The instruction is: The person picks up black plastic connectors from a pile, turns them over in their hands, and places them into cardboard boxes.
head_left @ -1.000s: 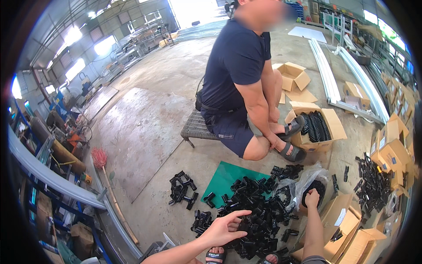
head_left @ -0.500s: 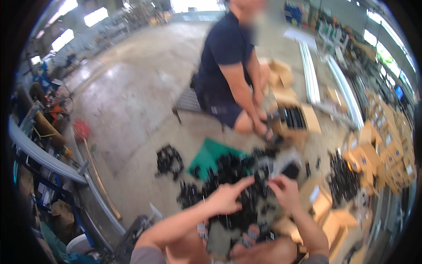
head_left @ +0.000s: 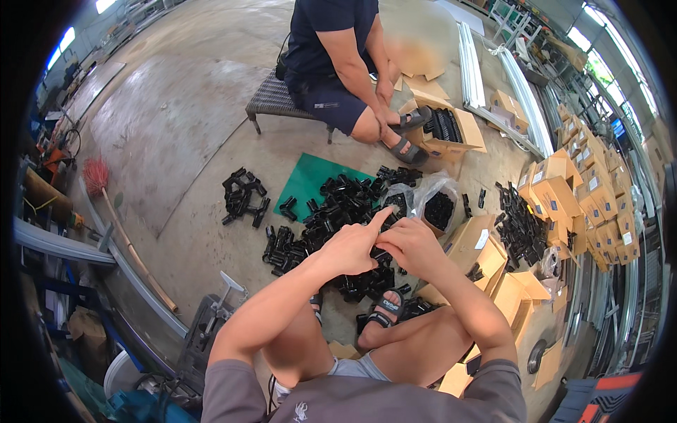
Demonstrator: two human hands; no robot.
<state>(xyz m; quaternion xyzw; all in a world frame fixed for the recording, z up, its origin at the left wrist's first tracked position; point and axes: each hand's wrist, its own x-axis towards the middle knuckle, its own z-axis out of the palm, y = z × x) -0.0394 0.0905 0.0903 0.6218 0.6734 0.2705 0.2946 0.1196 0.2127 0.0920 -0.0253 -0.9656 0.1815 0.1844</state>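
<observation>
Head: black parts [head_left: 344,204]; workshop floor [head_left: 190,254]

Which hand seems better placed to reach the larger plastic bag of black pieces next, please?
Probably the right hand: it is nearer that bag, while the left hand sits farther left. Whether either holds something is unclear.

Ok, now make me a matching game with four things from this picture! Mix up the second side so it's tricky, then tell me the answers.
Things:
1. Right hand
2. Broom
3. Stool
4. Black pieces

Clues:
A. Has a person sitting on it
B. Heaped in a pile, some on a green sheet
C. Close beside the left hand
D. Lies on the floor, red at one end

Right pairs:
1-C
2-D
3-A
4-B
</observation>
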